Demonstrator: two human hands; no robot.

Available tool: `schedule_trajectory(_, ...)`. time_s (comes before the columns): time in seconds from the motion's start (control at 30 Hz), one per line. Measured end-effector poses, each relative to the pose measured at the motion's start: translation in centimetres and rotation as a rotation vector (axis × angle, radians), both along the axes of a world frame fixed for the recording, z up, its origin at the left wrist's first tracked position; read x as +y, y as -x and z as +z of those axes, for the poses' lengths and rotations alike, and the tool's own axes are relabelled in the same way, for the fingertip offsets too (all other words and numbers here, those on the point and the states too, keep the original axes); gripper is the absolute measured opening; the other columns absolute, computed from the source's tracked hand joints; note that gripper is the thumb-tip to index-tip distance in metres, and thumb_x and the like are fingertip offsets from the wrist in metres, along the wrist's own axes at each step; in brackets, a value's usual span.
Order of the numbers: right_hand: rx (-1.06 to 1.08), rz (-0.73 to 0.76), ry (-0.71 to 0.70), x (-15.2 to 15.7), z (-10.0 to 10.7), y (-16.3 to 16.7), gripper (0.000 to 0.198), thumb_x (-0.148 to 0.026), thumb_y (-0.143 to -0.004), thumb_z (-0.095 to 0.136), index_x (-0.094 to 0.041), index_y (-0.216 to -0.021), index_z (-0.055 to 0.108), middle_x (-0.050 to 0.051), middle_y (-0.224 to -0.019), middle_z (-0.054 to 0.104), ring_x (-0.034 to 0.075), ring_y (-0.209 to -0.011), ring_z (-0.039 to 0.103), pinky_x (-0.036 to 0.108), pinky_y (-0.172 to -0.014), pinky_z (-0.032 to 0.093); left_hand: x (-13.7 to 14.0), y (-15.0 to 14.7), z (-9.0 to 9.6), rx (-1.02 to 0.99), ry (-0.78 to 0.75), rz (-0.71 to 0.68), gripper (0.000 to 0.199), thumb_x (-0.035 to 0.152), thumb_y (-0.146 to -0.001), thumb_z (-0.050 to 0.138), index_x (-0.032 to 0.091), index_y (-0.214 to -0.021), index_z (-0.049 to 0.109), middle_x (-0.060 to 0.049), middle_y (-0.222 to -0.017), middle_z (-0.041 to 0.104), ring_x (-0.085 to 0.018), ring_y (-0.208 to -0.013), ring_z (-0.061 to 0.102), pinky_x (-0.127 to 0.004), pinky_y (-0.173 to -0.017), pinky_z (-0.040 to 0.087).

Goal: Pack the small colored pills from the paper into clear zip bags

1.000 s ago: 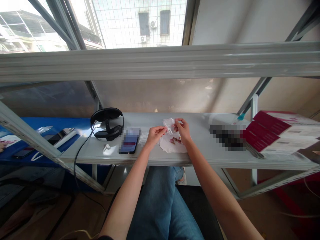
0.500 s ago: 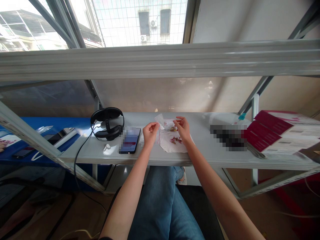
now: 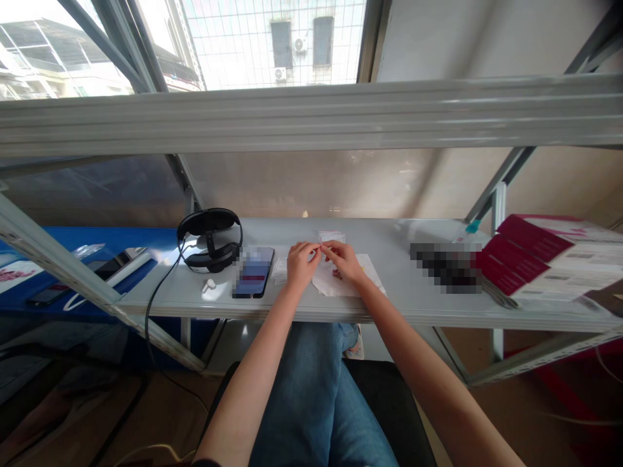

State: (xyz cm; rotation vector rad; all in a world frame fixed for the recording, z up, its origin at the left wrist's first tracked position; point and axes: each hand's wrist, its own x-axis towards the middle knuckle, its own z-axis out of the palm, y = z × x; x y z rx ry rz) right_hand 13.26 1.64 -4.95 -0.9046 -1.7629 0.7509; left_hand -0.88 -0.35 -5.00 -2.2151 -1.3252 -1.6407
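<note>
My left hand [image 3: 300, 264] and my right hand [image 3: 344, 259] meet at the fingertips above a white paper sheet [image 3: 374, 275] on the shelf. Both are closed in a pinch. A speck of red shows where the fingers touch, too small to make out. Under my right hand, small dark red pieces [image 3: 337, 274] lie on the paper, partly covered. Just beyond my fingers is a clear plastic bag [image 3: 331, 236] with a thin red line. Another clear plastic piece [image 3: 280, 271] rests left of my left hand.
To the left are a phone [image 3: 255, 272], white earbuds [image 3: 209, 287] and black headphones [image 3: 210, 241] with a hanging cable. Magenta and white boxes [image 3: 535, 256] stand at the right, beside a pixelated dark object [image 3: 446, 267]. A metal beam [image 3: 311, 120] crosses above the shelf.
My hands have come together from apart. The clear plastic bag that stood up from my left fingers no longer shows there. My right fingers have gone from spread to pinched.
</note>
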Motion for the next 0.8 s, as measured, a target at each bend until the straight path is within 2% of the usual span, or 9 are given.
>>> schedule_trajectory(0.17,-0.119,-0.118,-0.134,-0.18,-0.22,-0.09,0.031,-0.041,-0.084,0.043,-0.018,-0.087,0.064,0.004,-0.077,0.063,0.014,-0.062,0.053,0.026,-0.059,0.041,-0.11,-0.14,-0.01,0.084,0.002,0.035,0.009,0.019,-0.081,0.052,0.020,-0.080,0.061,-0.001,-0.074,0.063,-0.014,-0.071,0.054,-0.029,-0.072,0.037)
schedule_trajectory(0.37,-0.241,-0.226,-0.258,-0.57,-0.05,0.08,0.027,-0.036,-0.085,0.042,-0.019,-0.084,0.063,0.003,-0.075,0.062,0.014,-0.061,0.051,0.026,-0.060,0.038,-0.33,-0.50,0.08,0.112,-0.043,0.113,0.008,0.015,-0.077,0.055,0.020,-0.070,0.057,0.001,-0.069,0.061,-0.014,-0.071,0.052,-0.030,-0.071,0.033)
schedule_trajectory(0.63,-0.148,-0.433,-0.210,-0.67,0.23,-0.21,0.025,-0.036,-0.082,0.043,-0.021,-0.079,0.063,0.002,-0.072,0.062,0.015,-0.056,0.050,0.027,-0.057,0.036,-0.71,-0.47,0.35,0.053,-0.078,0.113,0.012,0.009,-0.070,0.055,0.020,-0.066,0.054,0.002,-0.064,0.058,-0.014,-0.067,0.051,-0.030,-0.071,0.032)
schedule_trajectory(0.73,-0.118,-0.437,-0.181,-0.70,0.30,-0.26,0.025,-0.038,-0.082,0.043,-0.022,-0.079,0.061,0.002,-0.067,0.061,0.015,-0.056,0.051,0.027,-0.057,0.037,-0.70,-0.51,0.34,0.053,-0.073,0.088,0.011,0.010,-0.071,0.054,0.020,-0.067,0.054,0.001,-0.064,0.057,-0.014,-0.067,0.051,-0.030,-0.072,0.033)
schedule_trajectory(0.8,-0.086,-0.402,-0.170,-0.75,0.29,-0.19,0.021,-0.038,-0.080,0.045,-0.022,-0.083,0.059,0.001,-0.072,0.063,0.014,-0.056,0.051,0.026,-0.057,0.038,-0.66,-0.54,0.31,0.052,-0.065,0.083,0.010,0.011,-0.072,0.054,0.020,-0.067,0.054,0.001,-0.065,0.057,-0.014,-0.068,0.051,-0.030,-0.072,0.033)
